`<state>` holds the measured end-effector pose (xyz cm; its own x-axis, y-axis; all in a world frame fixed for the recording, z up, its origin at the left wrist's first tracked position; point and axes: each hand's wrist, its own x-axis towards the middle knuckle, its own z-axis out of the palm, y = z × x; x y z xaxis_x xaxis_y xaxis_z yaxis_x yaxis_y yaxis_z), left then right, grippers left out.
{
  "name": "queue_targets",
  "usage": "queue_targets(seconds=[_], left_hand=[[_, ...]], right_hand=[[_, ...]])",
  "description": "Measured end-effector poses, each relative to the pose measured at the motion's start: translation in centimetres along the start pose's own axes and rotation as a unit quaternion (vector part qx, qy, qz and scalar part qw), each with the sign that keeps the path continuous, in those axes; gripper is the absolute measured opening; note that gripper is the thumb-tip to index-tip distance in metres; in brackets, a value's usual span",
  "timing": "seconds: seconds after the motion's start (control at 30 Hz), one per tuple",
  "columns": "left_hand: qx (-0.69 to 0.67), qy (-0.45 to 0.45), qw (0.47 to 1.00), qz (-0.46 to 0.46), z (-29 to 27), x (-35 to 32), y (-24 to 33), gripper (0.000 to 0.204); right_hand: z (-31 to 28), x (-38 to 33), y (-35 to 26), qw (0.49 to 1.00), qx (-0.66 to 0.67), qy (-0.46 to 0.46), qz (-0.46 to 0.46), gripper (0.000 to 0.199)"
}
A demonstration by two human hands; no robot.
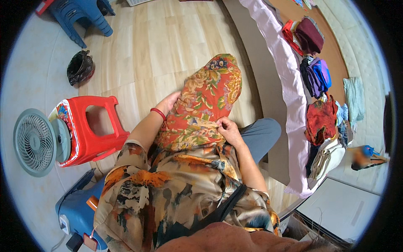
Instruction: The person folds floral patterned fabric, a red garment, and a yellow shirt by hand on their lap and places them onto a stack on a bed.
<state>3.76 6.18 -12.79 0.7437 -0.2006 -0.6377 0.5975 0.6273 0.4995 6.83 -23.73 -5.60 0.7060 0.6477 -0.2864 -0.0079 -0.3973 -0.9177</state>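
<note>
A red floral cloth [210,92] with yellow flowers and green leaves lies over my lap, its far end rounded and hanging toward the floor. What garment or cover it is, I cannot make out. At its left edge is my left hand [170,102], gripping the fabric with the fingertips partly hidden by it. My right hand [229,130] pinches a gathered fold of the cloth on the near right side, thumb and fingers pressed together. A red bracelet [158,113] circles my left wrist.
To the left, a fan [35,143] stands on a red stool [90,130]. Beyond are a black bag [80,68] and blue stools [82,19]. A bed edge with pink cloth [296,105] runs along the right, bearing piles of folded clothes [321,119]. A blue case [82,214] sits near-left.
</note>
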Motion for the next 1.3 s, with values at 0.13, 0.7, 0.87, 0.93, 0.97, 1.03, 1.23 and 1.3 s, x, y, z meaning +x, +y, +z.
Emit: queue_targets(seconds=[0.13,0.7,0.87,0.93,0.97,1.03,1.23,1.3], left_hand=[[-0.195,-0.068,0.977,0.060,-2.0,0.1,1.5,0.047],[-0.115,-0.141,0.975,0.130,0.8,-6.0,8.1,0.049],[-0.004,-0.172,0.935,0.311,3.3,-7.6,13.3,0.030],[0.101,-0.141,0.924,0.342,6.5,-9.7,16.0,0.024],[0.156,-0.128,0.911,0.359,8.4,-10.5,17.1,0.023],[0.296,-0.092,0.862,0.401,13.0,-13.0,18.7,0.018],[0.394,-0.178,0.790,0.435,22.4,-15.6,21.2,0.020],[0.410,-0.205,0.771,0.441,24.0,-16.2,21.6,0.020]], right_hand=[[0.0,-0.1,-1.1,1.000,-0.013,0.003,-0.007,0.010],[-4.1,0.6,-4.4,0.980,-0.153,-0.128,0.011,0.019],[-7.4,2.6,-12.6,0.948,-0.284,-0.060,-0.130,0.020],[-8.3,3.8,-17.3,0.934,-0.319,-0.023,-0.157,0.021],[-9.2,5.0,-17.6,0.939,-0.280,0.017,-0.201,0.029],[-9.7,5.8,-22.6,0.905,-0.299,0.073,-0.295,0.052],[-11.7,5.7,-32.4,0.903,-0.294,-0.006,-0.314,0.082],[-12.2,6.1,-32.6,0.925,-0.218,-0.022,-0.309,0.077]])
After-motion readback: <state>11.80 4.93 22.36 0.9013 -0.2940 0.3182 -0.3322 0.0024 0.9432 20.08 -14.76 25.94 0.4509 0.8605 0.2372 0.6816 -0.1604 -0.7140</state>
